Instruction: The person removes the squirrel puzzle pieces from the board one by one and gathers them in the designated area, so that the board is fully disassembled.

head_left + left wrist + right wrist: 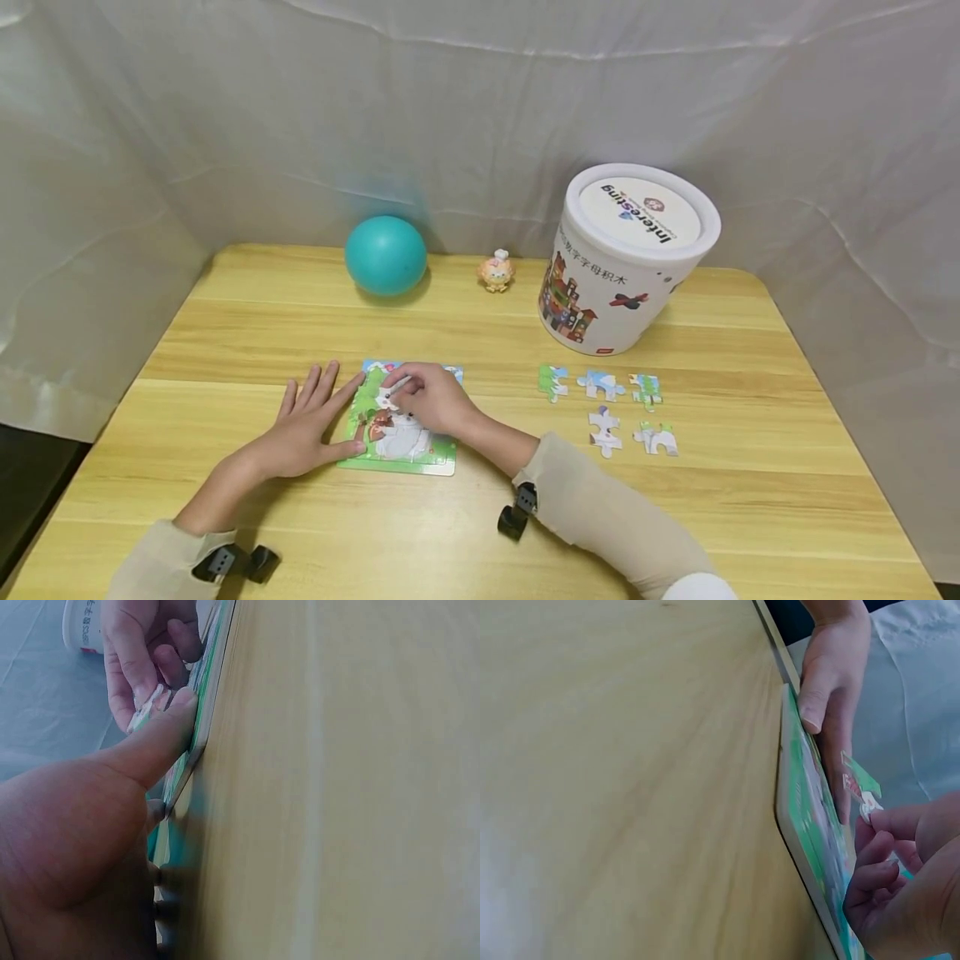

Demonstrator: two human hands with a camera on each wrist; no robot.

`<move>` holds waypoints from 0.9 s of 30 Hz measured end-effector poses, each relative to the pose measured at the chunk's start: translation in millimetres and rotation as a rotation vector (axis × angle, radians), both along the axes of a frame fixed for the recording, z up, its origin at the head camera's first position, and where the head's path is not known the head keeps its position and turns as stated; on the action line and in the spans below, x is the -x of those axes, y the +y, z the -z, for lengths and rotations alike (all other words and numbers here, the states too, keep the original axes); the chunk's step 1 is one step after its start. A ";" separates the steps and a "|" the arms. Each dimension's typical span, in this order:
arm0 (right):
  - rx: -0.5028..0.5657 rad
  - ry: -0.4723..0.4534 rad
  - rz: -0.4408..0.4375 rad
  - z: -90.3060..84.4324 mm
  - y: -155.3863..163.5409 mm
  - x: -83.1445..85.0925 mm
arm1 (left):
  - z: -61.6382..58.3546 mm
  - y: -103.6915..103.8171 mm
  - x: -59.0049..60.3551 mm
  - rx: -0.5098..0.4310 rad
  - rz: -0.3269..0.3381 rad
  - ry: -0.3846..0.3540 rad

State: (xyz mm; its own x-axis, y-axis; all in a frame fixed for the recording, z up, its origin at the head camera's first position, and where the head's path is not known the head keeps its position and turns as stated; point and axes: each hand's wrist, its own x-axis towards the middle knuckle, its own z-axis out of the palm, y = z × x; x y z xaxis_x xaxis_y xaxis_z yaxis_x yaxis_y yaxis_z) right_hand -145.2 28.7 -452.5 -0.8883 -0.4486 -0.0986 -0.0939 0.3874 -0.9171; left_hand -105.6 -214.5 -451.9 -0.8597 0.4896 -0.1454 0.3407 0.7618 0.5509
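Nearest my side: two beige fabric sleeves (615, 517), a small black wrist camera (517, 510) at each cuff. One left hand (300, 437), fingers spread, thumb on the near left part of a flat rectangular puzzle board (420, 469), green-bordered and printed with a white figure, index fingertip at its left edge. One right hand (437, 404), thumb and fingers pinching a small green, red and white puzzle piece (864, 778), tilted, over the board. Board lies flat on a yellow wood-grain counter (750, 500), left of centre.

Right of the board, well apart: five loose, flat, printed jigsaw pieces (604, 431) in two rows, two in the nearer, three in the farther, none touching.

Behind those pieces: one large white cylindrical bucket (618, 275), lid on, lettered "Interesting", sides printed with colourful blocks. Left of the bucket: one small orange chick figurine (496, 273) with a white hat. Left again: one smooth teal ball (386, 256), near the far edge. Last: pale grey creased fabric curtain (480, 108), hung behind everything
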 end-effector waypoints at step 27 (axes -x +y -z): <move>-0.119 -0.055 -0.039 -15.5 160.3 -9.2 | 1.4 -1.0 0.6 -0.018 -0.003 -0.019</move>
State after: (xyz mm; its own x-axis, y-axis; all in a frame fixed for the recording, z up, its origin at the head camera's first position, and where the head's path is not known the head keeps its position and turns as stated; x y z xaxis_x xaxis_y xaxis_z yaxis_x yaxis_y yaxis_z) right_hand -136.0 189.0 -437.0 -0.8621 -0.4650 -0.2013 -0.0617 0.4906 -0.8692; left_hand -106.2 -215.5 -453.3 -0.8584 0.4896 -0.1527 0.3279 0.7529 0.5706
